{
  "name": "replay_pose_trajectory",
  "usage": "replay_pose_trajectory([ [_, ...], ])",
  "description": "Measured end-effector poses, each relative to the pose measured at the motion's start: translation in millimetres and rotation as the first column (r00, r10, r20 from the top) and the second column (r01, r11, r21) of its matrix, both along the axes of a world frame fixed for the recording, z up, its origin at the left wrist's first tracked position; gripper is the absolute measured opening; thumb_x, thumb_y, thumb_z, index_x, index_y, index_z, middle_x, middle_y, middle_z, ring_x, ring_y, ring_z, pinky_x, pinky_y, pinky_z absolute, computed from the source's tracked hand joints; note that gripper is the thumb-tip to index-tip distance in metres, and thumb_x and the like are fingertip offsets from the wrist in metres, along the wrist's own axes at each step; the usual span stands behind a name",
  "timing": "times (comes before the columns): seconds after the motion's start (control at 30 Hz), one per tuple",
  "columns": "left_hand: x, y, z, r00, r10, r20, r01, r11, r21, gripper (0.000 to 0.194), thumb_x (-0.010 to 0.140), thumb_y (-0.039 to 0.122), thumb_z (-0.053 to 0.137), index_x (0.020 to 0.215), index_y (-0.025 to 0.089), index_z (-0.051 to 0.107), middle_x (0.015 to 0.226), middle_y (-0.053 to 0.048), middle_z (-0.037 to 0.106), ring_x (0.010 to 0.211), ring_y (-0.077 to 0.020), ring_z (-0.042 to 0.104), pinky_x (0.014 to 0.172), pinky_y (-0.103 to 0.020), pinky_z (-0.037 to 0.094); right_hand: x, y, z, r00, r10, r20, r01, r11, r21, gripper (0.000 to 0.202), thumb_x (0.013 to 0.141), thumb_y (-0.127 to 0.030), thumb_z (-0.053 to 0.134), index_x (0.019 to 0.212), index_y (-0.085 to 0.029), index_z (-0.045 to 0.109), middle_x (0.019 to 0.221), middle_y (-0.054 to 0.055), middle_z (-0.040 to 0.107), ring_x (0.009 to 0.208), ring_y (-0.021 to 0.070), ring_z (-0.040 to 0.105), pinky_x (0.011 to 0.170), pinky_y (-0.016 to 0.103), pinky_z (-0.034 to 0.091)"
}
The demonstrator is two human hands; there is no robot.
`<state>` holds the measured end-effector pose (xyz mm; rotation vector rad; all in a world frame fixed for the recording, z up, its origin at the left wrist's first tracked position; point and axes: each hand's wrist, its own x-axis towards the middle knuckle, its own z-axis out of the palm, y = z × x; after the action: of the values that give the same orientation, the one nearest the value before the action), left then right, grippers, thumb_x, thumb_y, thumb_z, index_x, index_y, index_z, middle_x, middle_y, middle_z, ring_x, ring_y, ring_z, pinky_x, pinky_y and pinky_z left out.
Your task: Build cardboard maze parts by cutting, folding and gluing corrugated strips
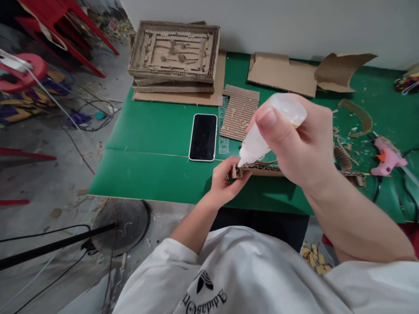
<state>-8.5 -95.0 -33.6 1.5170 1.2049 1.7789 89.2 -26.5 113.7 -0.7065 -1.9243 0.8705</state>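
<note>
My right hand point(294, 135) is wrapped round a translucent white squeeze bottle point(253, 146), tilted with its pointed nozzle down. The nozzle tip meets or almost meets the top edge of a cardboard piece point(263, 171) near its left corner; I cannot tell whether it touches. My left hand point(227, 181) grips that left end, fingers behind and thumb in front. The piece has a raised corrugated edge, and my right hand and forearm hide much of its right part. Behind it lie a ribbed cardboard sheet point(240, 111) and a clear ruler point(224, 141).
A white-edged phone point(203, 137) lies on the green table point(147, 170). Stacked cardboard trays point(175, 54) stand at the back left, flat cardboard point(281, 74) at the back right. A pink glue gun point(386, 155) with cables and cardboard scraps is on the right. A red chair point(70, 26) stands left.
</note>
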Motion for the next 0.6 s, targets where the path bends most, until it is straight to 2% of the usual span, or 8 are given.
replay_pose_trajectory([
  [0.07,-0.2,-0.2,0.1,1.0,0.005,-0.005,-0.005,1.0,-0.003,0.014,0.077,0.022,0.067,0.09,0.019,0.062,0.07,0.002,0.062,0.057,-0.0083,0.053,0.055,-0.02,0.041,0.3,-0.1,0.0,1.0,0.008,-0.009,-0.008,1.0,0.015,0.039,0.084,-0.041,0.062,0.054,-0.02,0.048,0.056,-0.004,0.054,0.049,0.0078,0.048,0.042,0.024,0.034],
  [0.27,-1.3,0.5,0.5,0.999,-0.009,-0.031,0.01,1.0,0.025,0.015,0.078,0.02,0.066,0.092,0.019,0.061,0.071,0.002,0.062,0.056,-0.0075,0.051,0.054,-0.019,0.041,1.8,-0.7,-1.6,1.0,-0.021,0.018,0.02,0.999,0.031,0.042,0.086,-0.051,0.054,0.057,-0.02,0.051,0.058,-0.005,0.053,0.05,0.0064,0.048,0.043,0.022,0.035],
  [0.6,-0.7,0.8,1.8,1.0,0.009,-0.028,-0.008,0.999,0.033,0.017,0.077,0.02,0.068,0.092,0.02,0.061,0.069,0.003,0.06,0.055,-0.0074,0.051,0.053,-0.018,0.04,7.0,1.3,-5.9,0.999,-0.034,0.023,0.032,0.995,0.092,0.039,0.087,-0.051,0.053,0.062,-0.022,0.058,0.057,-0.005,0.05,0.05,0.0067,0.047,0.044,0.023,0.036],
])
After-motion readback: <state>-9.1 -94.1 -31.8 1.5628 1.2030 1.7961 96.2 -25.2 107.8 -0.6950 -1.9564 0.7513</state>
